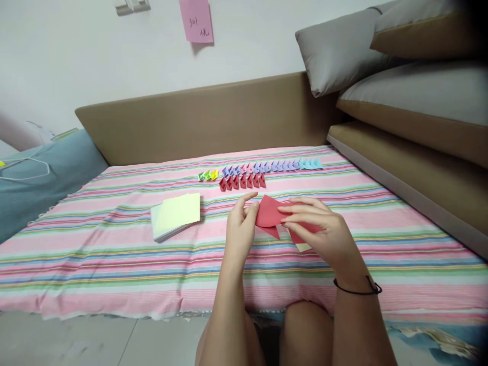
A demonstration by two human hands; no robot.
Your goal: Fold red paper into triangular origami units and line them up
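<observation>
We are holding a folded red paper (268, 211) above the striped cloth (114, 244), between its middle and its near edge. Our left hand (241, 223) is pinching the paper's left side with the thumb in front, while its index finger is standing out above, pointing toward the cloth's far edge. Our right hand (326, 230) is lying over from the right, palm down, its fingers stretching leftward and the fingertips touching the paper's right side. We are not seeing whether that hand is truly gripping, since its thumb is staying out of sight behind the fingers.

The same hand is covering much of a second area of red (310, 225); we cannot tell whether it is belonging to a separate sheet. A pale yellow sheet (304, 247) is peeking out beneath, mostly hidden. Toward the cloth's left edge, a paper stack (177, 212) is lying with its top sheets askew. Nearer the far edge, small folded pieces (243, 182) are standing in rows, their individual folds being too small for us to make out.
</observation>
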